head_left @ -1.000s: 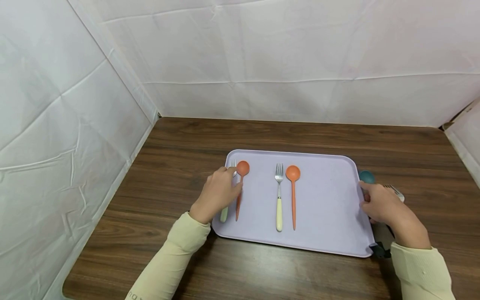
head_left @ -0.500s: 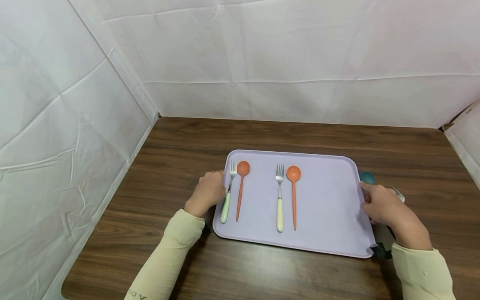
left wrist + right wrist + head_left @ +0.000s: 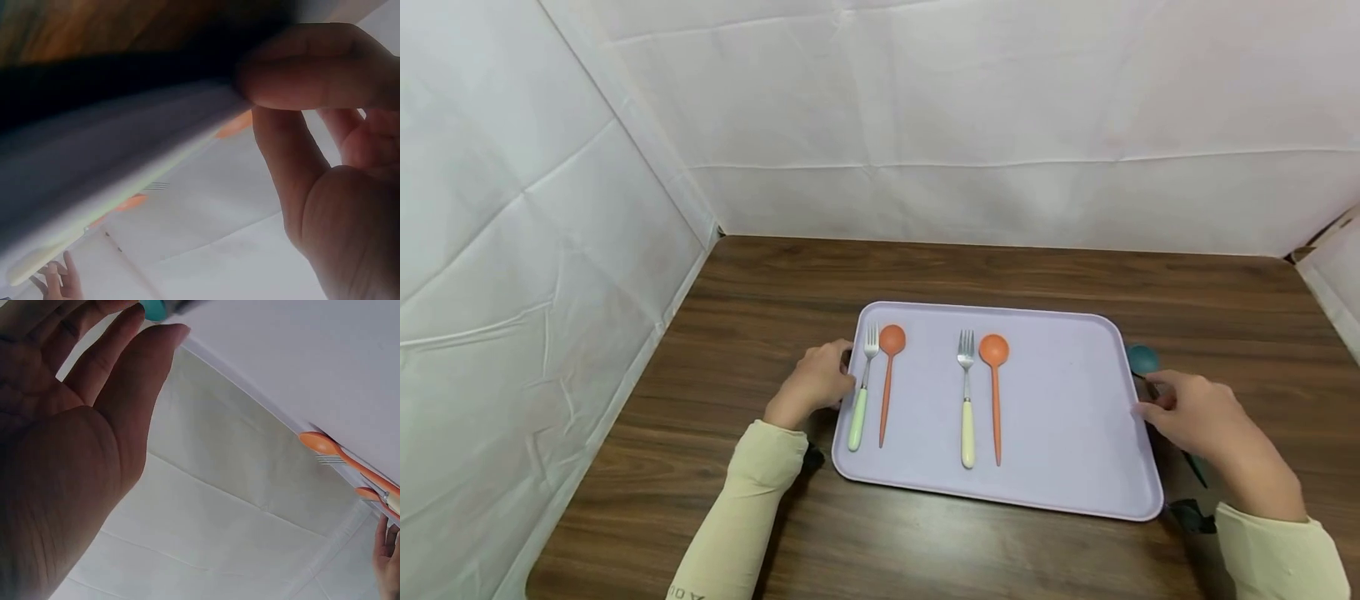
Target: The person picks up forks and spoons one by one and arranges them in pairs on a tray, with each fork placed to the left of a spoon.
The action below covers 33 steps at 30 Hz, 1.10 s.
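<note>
My left hand (image 3: 814, 382) pinches the left edge of a lilac tray (image 3: 1060, 417); the left wrist view shows thumb and fingers meeting at its rim. By the tray's right edge is my right hand (image 3: 1210, 421), its thumb and index finger apart, over a teal spoon (image 3: 1143, 359) with a dark handle lying on the table. That hand hides part of the spoon's handle. On the tray lie a green-handled fork (image 3: 858, 417), an orange spoon (image 3: 892, 339), a cream-handled fork (image 3: 967, 429) and a second orange spoon (image 3: 994, 350), all lengthwise away from me.
A dark wooden table (image 3: 760, 292) carries everything. White sheeting (image 3: 925, 100) stands behind it and along the left side. A small black object (image 3: 1191, 515) is by the tray's near right corner.
My left hand came off the green-handled fork and went to the tray's left edge. My right hand moved right off the tray's edge, now covering a fork that showed beside it.
</note>
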Available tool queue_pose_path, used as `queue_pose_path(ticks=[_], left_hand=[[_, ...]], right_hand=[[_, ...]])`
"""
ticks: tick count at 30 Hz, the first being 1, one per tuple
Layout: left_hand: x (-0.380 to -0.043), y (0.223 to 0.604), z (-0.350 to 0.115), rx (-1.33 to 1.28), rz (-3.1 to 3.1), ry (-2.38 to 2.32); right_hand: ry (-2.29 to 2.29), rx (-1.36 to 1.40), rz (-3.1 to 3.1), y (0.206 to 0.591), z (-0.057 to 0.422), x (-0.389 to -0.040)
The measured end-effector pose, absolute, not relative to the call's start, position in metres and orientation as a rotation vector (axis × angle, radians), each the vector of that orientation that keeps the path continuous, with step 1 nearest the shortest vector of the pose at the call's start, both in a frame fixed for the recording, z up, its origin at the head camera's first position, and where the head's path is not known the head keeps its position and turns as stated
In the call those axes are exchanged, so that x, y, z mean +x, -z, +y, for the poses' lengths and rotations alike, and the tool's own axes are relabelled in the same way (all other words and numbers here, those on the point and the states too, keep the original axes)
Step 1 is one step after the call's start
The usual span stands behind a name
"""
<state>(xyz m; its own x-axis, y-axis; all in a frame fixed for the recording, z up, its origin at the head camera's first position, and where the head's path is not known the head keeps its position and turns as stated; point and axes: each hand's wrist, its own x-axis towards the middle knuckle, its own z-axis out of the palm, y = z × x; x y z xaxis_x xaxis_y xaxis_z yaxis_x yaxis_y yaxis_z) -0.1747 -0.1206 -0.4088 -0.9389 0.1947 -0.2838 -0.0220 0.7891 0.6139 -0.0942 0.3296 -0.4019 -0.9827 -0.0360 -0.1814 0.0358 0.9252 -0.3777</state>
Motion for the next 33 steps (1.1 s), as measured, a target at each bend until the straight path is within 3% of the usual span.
queue_pose_path(ticks=[17, 33], left_hand=[[-0.175, 0.408, -0.125, 0.088, 2.585, -0.966], [-0.176, 0.413, -0.124, 0.104, 2.58, -0.967]], right_hand=[[0.526, 0.023, 3.001, 0.393, 0.347, -0.081], [0.413, 0.24, 2.994, 0.401, 0.371, -0.062]])
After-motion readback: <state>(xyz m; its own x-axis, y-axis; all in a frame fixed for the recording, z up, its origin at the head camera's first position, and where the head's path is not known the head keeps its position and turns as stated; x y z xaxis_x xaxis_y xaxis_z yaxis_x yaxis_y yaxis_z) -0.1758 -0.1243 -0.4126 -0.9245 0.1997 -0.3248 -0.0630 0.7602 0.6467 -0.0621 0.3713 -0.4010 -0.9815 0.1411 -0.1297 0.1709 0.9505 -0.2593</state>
